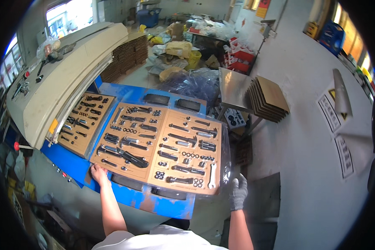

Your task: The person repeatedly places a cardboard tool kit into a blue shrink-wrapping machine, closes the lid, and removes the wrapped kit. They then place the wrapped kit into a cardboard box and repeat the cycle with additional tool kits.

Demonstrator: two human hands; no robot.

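A wide brown cardboard sheet (154, 164) lies on the blue machine bed, with black bolts, nuts, sockets and other hardware spread over it under clear film. Among these pieces are a black-handled knife-like tool (134, 158) and a silver wrench (212, 176). My bare left hand (99, 173) is at the sheet's near left corner, fingers curled on its edge. Beyond the sheet's near right corner is my right hand (238, 191), in a grey glove. Its fingers point up and look apart, close to the loose clear film (226, 164). Nothing shows in that hand.
A second hardware-covered cardboard sheet (84, 125) lies partly beneath the machine's cream hood (71, 66). The blue bed (162, 207) has dark pads along its sides. Folded brown boards (271, 98) rest on a metal table (236, 89) at right. Bags and clear plastic (191, 85) are heaped behind.
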